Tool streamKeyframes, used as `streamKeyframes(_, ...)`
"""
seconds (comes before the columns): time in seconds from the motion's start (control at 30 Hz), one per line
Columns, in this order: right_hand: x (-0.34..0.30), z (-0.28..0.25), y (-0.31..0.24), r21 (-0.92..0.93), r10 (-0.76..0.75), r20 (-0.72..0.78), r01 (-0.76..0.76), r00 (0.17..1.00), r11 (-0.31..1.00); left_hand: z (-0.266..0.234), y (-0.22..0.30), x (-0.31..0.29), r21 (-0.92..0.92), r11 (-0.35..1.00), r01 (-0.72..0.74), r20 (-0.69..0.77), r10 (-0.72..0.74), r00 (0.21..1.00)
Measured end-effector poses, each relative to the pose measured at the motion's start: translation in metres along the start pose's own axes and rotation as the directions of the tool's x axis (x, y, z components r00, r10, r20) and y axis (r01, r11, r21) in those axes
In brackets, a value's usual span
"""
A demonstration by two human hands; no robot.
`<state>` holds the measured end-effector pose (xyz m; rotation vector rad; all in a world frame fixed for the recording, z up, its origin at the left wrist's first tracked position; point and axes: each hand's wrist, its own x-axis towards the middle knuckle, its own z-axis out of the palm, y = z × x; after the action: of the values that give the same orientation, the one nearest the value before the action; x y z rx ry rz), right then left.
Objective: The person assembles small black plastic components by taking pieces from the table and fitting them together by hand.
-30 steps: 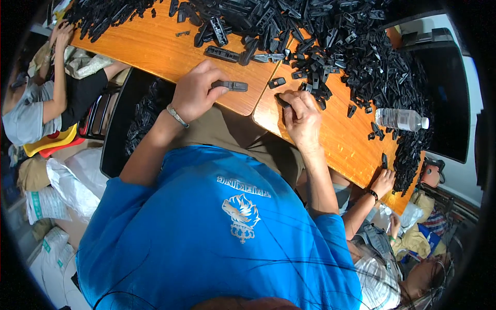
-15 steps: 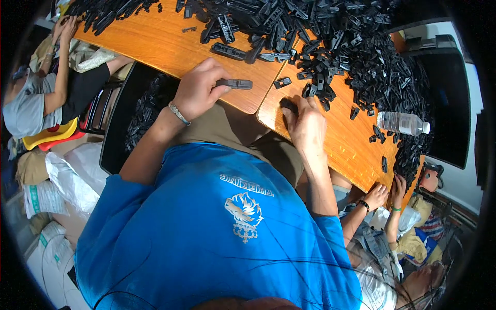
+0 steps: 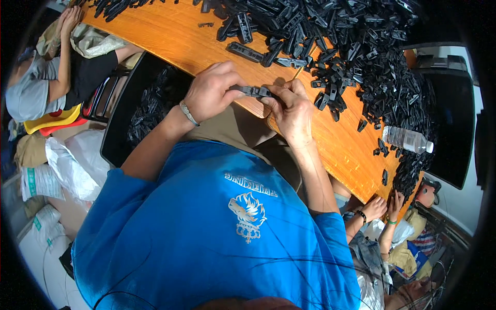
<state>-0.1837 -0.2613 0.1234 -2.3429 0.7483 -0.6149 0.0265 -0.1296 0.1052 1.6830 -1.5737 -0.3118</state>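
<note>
My left hand (image 3: 213,89) is closed on a long black plastic piece (image 3: 249,91), which points to the right over the table's near edge. Closed in a pinch, my right hand (image 3: 294,112) grips a smaller black plastic part (image 3: 266,92) at the right end of the long piece. The two parts meet between my hands; their exact fit is hidden by my fingers. Beyond my hands, a long black plastic piece (image 3: 245,52) lies loose on the wooden table (image 3: 181,39), beside the large pile of black plastic parts (image 3: 341,31).
Small black parts (image 3: 330,98) lie right of my hands. A clear plastic bottle (image 3: 408,139) rests on its side at the right. Below the table's left edge is a black bin (image 3: 124,124) of black pieces. Co-workers' hands (image 3: 376,208) are at the lower right, others (image 3: 68,19) upper left.
My right hand has lifted off the table and moved left with the small part, bringing it against the long piece. My left hand has shifted slightly right, still holding the long piece.
</note>
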Motion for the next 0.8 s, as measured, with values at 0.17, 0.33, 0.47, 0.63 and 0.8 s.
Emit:
streamKeyframes(0.17, 0.006, 0.002, 0.008, 0.036, -0.09, 0.088, 0.087, 0.992, 0.996, 0.008, 0.0, -0.003, -0.031, 0.999, 0.013, -0.028, -0.014, 1.0)
streamKeyframes(0.33, 0.026, 0.023, -0.006, -0.012, -0.23, 0.087, 0.232, 0.969, 0.973, -0.004, -0.003, 0.002, 0.001, 1.0, 0.014, 0.006, -0.014, 1.0)
streamKeyframes(0.47, 0.018, 0.035, -0.026, 0.058, -0.274, 0.254, 0.268, 0.928, 0.962, -0.078, -0.026, -0.019, 0.203, 0.974, 0.102, 0.291, -0.159, 0.943)
streamKeyframes(0.63, 0.01, -0.025, 0.007, -0.16, -0.231, -0.01, 0.226, 0.973, 0.961, -0.106, -0.007, -0.006, 0.196, 0.971, 0.139, 0.267, -0.19, 0.945)
streamKeyframes(0.8, 0.013, -0.048, 0.032, -0.459, -0.156, 0.102, 0.186, 0.982, 0.869, -0.028, 0.007, 0.043, 0.371, 0.916, -0.15, -0.081, 0.193, 0.978)
